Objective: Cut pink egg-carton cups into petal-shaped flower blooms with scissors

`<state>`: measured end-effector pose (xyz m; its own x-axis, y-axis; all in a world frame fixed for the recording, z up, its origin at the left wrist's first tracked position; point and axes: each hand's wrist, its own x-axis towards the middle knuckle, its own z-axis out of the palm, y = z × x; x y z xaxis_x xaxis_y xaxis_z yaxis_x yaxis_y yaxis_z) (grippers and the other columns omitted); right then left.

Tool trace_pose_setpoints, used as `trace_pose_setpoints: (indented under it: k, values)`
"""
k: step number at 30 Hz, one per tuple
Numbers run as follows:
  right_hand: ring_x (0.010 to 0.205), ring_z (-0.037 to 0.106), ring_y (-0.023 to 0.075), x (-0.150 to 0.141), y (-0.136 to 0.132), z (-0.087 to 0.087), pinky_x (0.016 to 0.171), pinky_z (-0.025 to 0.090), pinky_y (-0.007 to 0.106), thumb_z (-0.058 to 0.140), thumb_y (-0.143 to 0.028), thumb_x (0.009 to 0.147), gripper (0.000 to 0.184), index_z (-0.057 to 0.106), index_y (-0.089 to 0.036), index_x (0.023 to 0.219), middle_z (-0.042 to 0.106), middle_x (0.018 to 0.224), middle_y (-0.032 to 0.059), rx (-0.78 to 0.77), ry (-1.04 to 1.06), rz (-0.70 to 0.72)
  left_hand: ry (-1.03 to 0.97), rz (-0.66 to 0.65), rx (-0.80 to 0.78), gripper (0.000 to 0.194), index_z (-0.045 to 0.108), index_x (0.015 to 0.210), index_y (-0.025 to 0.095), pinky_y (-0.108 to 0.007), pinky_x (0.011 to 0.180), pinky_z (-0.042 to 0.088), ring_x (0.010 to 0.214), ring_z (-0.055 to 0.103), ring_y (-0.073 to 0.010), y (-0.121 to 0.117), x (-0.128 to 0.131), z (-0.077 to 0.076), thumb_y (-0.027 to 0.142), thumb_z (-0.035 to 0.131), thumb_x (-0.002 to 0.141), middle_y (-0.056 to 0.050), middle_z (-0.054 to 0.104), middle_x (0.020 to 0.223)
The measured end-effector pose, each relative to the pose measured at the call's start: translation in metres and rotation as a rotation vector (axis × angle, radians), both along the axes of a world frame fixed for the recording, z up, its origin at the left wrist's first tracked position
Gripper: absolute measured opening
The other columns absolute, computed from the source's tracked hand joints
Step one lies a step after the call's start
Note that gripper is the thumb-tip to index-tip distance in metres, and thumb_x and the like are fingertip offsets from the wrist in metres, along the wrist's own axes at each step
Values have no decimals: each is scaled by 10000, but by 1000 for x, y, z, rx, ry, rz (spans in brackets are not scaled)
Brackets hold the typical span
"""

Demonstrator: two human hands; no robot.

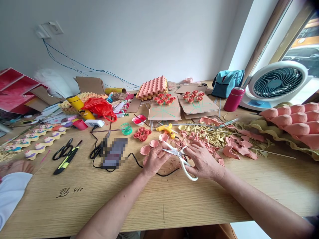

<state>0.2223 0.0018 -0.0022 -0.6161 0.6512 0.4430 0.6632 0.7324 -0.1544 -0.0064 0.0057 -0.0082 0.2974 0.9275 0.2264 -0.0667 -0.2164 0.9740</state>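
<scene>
My right hand (203, 161) is closed around the white handles of a pair of scissors (186, 170), and their blades stand apart, pointing left. Close to the blade tips, my left hand (156, 160) has its fingers pinched together; what they hold is hidden. Just beyond it lie pink cups cut from egg carton, among them one cup (154, 143) and another (145, 150). A cluster of red carton flowers (142, 134) sits behind these cups. The yellow glue gun (165, 128) rests beyond my hands, and pink carton scraps (240, 146) spread to the right.
Cardboard sheets (164, 114) bearing red flowers stand at the back. A fan (276, 84), a pink bottle (234, 99) and stacked egg trays (294, 122) are on the right. Black scissors (63, 150), a utility knife (67, 161) and another person's sleeve (13, 194) are on the left.
</scene>
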Motion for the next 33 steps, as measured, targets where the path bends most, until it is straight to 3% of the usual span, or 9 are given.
trace_pose_setpoints:
  k: [14, 24, 33]
  values:
    - [724, 539, 224, 3, -1, -4, 762, 340, 357, 561, -417, 965, 231, 533, -199, 895, 619, 775, 39, 14, 25, 85, 125, 88, 155, 168, 716, 837, 201, -404, 887, 504, 858, 629, -218, 4, -1, -4, 369, 728, 842, -49, 687, 849]
    - [664, 502, 194, 4, 1, -3, 744, 343, 335, 547, -401, 953, 234, 534, -200, 832, 606, 726, 34, 6, 0, 69, 110, 86, 102, 153, 733, 827, 199, -397, 916, 497, 894, 631, -215, 6, -4, -3, 343, 772, 794, -53, 699, 877]
    - [599, 415, 138, 1, 4, -5, 592, 301, 268, 522, -320, 948, 290, 411, -220, 700, 459, 625, -23, -252, 234, -20, -8, 46, -36, 193, 672, 765, 183, -319, 815, 484, 802, 592, -157, 10, -4, 1, 360, 743, 789, -12, 649, 805]
